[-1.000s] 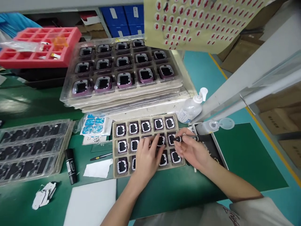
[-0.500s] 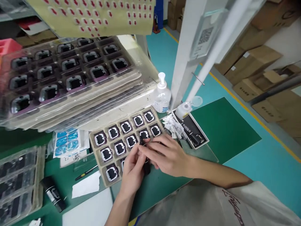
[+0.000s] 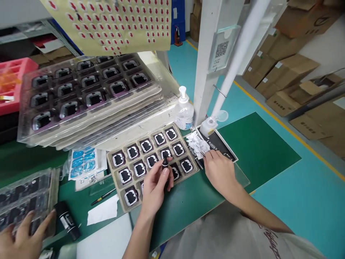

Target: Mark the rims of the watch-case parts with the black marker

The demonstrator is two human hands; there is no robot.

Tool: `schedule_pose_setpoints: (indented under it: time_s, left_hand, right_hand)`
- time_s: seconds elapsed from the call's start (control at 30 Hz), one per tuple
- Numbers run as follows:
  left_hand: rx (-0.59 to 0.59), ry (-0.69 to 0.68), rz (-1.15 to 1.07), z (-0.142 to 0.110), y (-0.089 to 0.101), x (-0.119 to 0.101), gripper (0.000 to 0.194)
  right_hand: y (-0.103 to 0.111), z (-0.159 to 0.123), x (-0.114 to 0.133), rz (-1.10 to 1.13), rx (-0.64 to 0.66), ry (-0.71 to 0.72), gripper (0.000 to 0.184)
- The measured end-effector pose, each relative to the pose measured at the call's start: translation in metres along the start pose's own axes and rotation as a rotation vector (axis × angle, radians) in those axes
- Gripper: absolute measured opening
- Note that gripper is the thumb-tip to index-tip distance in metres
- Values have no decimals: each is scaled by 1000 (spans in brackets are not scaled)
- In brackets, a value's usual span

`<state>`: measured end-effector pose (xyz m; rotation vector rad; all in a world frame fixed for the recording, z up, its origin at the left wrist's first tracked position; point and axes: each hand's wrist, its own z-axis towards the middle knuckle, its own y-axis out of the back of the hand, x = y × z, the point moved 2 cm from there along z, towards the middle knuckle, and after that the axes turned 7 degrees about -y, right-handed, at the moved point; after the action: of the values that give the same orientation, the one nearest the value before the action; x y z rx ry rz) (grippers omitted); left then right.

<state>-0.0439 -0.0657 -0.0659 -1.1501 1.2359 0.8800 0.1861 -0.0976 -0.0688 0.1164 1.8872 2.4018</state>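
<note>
In front of the tray, my left hand (image 3: 156, 183) is closed around a small black cylindrical part (image 3: 165, 163) with a narrower top pointing up. Its lower portion is hidden by my fingers. Farther right, my right hand (image 3: 219, 172) has its fingers bent together at the edge of some crumpled white tissue (image 3: 198, 144). What those fingertips pinch, if anything, is hidden. Behind my left hand lies a beige tray (image 3: 114, 183), its pockets filled with black square parts in white frames (image 3: 132, 152).
Stacked trays (image 3: 107, 108) stand behind, with a pump bottle (image 3: 184, 111) beside them. A small white bottle (image 3: 208, 126) is near an open box (image 3: 229, 153). At lower left, another person's hand (image 3: 24, 237) reaches over a clear-covered tray (image 3: 24, 194) by a black tube (image 3: 67, 220).
My right hand has left my left hand and moved right to the tissue. My left hand still holds the black part. Another person's hand has appeared at lower left.
</note>
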Motion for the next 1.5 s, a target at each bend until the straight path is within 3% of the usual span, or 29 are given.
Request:
schedule_pose_setpoints:
  time_s: [0.1, 0.23, 0.4, 0.57, 0.7, 0.8, 0.9, 1.07, 1.2, 1.33, 1.5]
  left_hand:
    - [25, -9, 6, 1, -1, -2, 36]
    - [71, -32, -23, 2, -3, -6, 40]
    - [49, -47, -53, 4, -1, -6, 36]
    - [4, -45, -1, 2, 6, 2, 33]
    - [-47, -58, 142, -1, 14, 6, 37]
    - [-80, -80, 262, -3, 16, 3, 38]
    - [-80, -102, 295, -3, 16, -1, 37]
    - [-124, -115, 266, 0, 19, -6, 38]
    - [-146, -146, 299, 3, 25, -9, 39]
    - [-100, -232, 377, 5, 27, -14, 35]
    - [-42, -287, 430, 7, 26, -19, 36]
  right_hand:
    - [8, -1, -5, 48, 2, -12, 17]
    - [16, -2, -11, 405, 11, -17, 14]
    - [22, 8, -12, 615, 142, -45, 60]
    - [39, 14, -26, 644, 263, -51, 76]
    - [64, 13, -40, 734, 254, -13, 61]
    - [73, 20, -32, 866, 336, 53, 50]
    - [66, 36, -8, 902, 404, 172, 48]
    - [49, 60, 23, 972, 349, 310, 41]
    - [42, 68, 30, 1048, 366, 400, 35]
    - [35, 69, 34, 1093, 439, 401, 35]
    - [31, 68, 39, 1136, 443, 413, 32]
